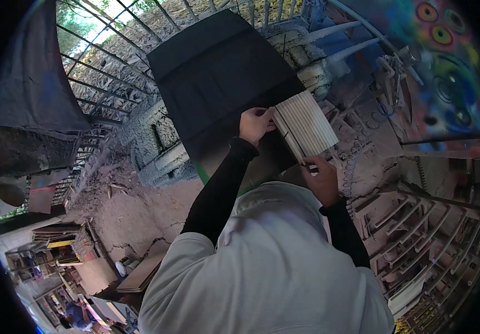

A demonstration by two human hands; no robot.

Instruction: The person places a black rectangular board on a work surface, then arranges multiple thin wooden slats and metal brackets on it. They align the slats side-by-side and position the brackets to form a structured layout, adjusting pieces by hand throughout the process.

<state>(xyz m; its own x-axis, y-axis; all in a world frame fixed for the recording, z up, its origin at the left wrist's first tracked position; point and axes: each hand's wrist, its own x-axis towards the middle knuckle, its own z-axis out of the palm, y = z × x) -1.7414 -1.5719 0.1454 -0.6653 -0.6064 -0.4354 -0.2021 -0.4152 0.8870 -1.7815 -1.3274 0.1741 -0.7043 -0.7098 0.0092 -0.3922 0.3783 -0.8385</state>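
A row of pale, narrow slats [310, 123] lies side by side at the right edge of a large black board [218, 72]. The slat nearest me, a thin light strip [290, 142], has a dark gap between part of it and the others. At its far end my left hand [255, 124] is closed, with thumb and forefinger pinching the strip. My right hand [322, 179] pinches the near end of the same strip at the board's near right corner. A small dark mark or bit crosses the strip's middle; I cannot tell what it is.
Rough, paint-crusted supports [159, 142] hold up the board. Metal bars [106, 72] stand beyond it. On the right are a coiled hose [351, 167], a paint-spattered panel [446, 72] and a slatted rack [429, 239]. Stacked boards [140, 275] lie at lower left; a person [78, 314] is farther back.
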